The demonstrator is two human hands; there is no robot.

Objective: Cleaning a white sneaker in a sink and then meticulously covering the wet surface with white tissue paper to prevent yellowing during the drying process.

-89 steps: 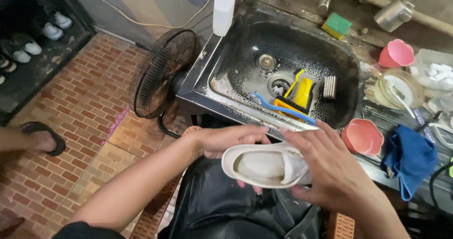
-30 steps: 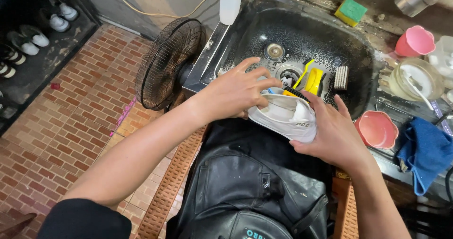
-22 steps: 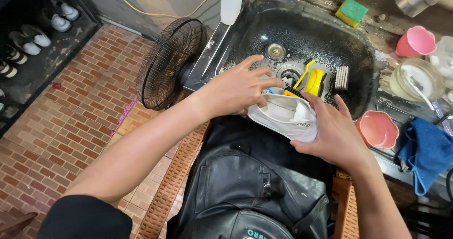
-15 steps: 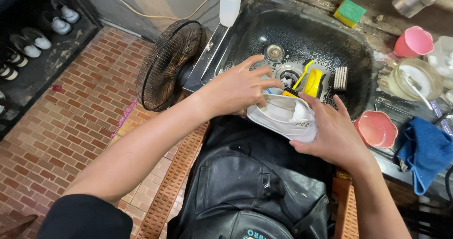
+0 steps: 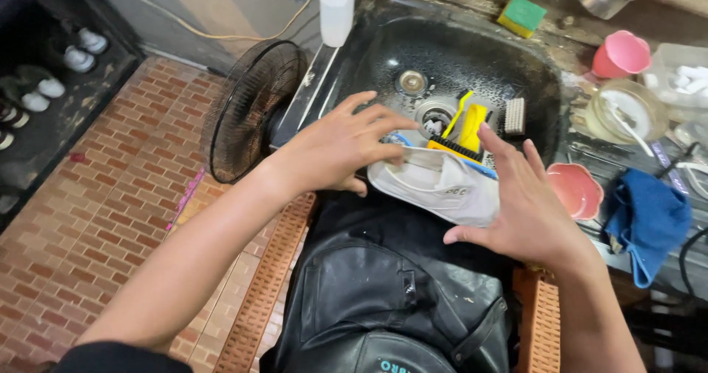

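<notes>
Two hands steady a white shoe at the front edge of a dark sink.

The left hand (image 5: 335, 148) lies over the white shoe's (image 5: 439, 185) near end, fingers spread and thumb tucked under, gripping it; the right hand (image 5: 527, 207) cups its far side, fingers splayed, thumb beneath. Behind the shoe, the black sink (image 5: 369, 56) holds a yellow brush (image 5: 468, 130) and a small scrub brush (image 5: 514, 116) near the drain. A black apron (image 5: 391, 299) hangs below.
</notes>
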